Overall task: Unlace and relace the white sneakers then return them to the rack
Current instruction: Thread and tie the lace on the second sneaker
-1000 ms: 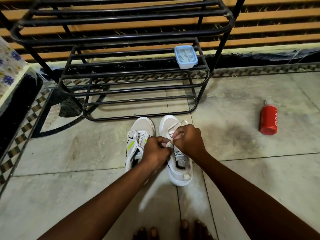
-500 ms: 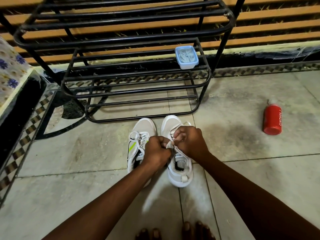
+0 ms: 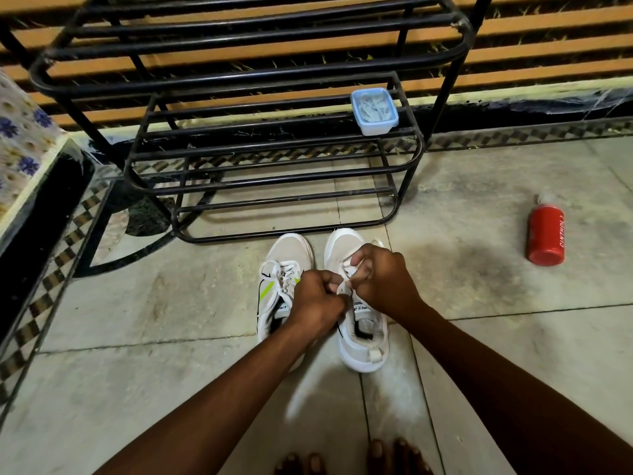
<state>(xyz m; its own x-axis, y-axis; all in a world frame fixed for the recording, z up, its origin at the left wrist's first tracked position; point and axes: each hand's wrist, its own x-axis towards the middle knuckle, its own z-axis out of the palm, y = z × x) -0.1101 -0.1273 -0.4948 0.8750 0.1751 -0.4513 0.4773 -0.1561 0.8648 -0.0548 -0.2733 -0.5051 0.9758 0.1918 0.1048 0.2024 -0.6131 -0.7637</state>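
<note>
Two white sneakers stand side by side on the tiled floor, toes toward the black metal rack (image 3: 281, 231). The left sneaker (image 3: 281, 269) has a green stripe and its laces are in place. Over the right sneaker (image 3: 363, 344) both hands work at the white lace (image 3: 344, 287). My left hand (image 3: 317, 296) pinches the lace with curled fingers. My right hand (image 3: 380, 279) grips another part of the lace above the tongue. The hands hide most of the eyelets.
A small blue-lidded box (image 3: 374, 111) sits on a middle shelf of the rack. A red bottle (image 3: 545, 234) lies on the floor to the right. A floral-covered ledge (image 3: 20, 145) is at the left edge. My bare toes (image 3: 352, 457) show at the bottom.
Both hands stay on the right sneaker's lace, with small finger shifts. The camera view has drifted slightly.
</note>
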